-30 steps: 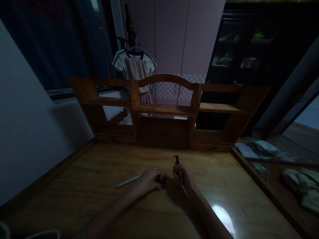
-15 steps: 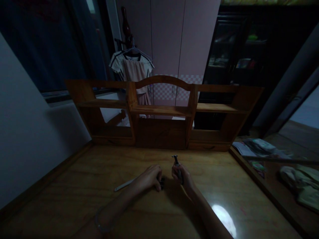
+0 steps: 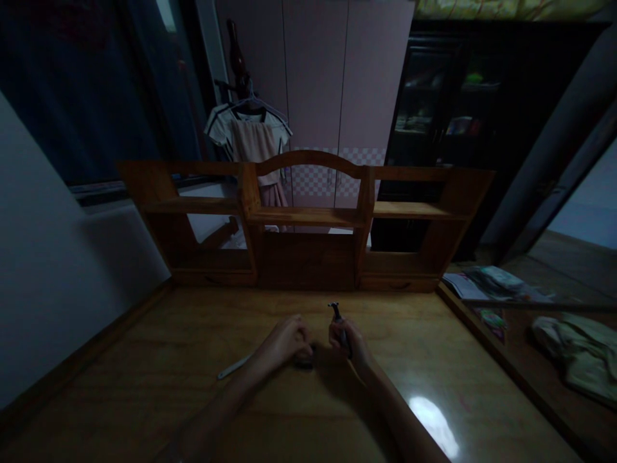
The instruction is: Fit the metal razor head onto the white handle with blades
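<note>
Right hand (image 3: 355,344) closed around T-headed tool (image 3: 336,314), left hand (image 3: 286,341) curled (hold unclear) over blurred dark item (image 3: 304,364)

I note a narrow gap between left hand (image 3: 288,339) and right hand (image 3: 355,342); shelf unit (image 3: 308,215) obstructs passage beyond the counter (image 3: 405,354).

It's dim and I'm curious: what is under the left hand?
Part of a small dark object shows under the left hand; the hand covers the rest, so I cannot name it.
</note>
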{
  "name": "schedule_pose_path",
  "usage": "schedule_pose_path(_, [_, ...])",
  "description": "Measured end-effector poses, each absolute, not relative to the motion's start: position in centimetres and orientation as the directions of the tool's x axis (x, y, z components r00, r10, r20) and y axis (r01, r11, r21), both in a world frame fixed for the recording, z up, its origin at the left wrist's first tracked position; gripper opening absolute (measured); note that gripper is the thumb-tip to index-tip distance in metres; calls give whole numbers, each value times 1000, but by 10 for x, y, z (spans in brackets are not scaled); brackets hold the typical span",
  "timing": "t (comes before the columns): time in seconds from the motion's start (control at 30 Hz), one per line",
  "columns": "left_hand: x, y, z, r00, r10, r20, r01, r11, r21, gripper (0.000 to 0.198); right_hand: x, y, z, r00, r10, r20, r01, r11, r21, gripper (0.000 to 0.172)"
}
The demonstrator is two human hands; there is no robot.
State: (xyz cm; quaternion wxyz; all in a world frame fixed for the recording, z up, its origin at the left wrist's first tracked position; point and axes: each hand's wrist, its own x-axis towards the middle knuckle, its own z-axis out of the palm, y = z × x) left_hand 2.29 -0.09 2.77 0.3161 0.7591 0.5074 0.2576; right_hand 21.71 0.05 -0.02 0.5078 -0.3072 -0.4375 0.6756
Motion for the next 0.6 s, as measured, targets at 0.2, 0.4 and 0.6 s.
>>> schedule_pose_path(0.2, [24, 12, 26, 368, 928, -56, -50, 80, 996, 32, 216, -3, 6, -269, 961, 67, -365, -37, -930, 36])
schedule_pose_path(0.4, [28, 17, 14, 332, 930, -159, -284, 259, 923, 39, 226, 6, 32, -253, 967, 33, -235, -28, -972, 46])
schedule_pose_path(0.6, [29, 11, 14, 306, 941, -146, -342, 252, 905, 45, 232, 4, 49, -223, 959, 176, -79, 162, -984, 34])
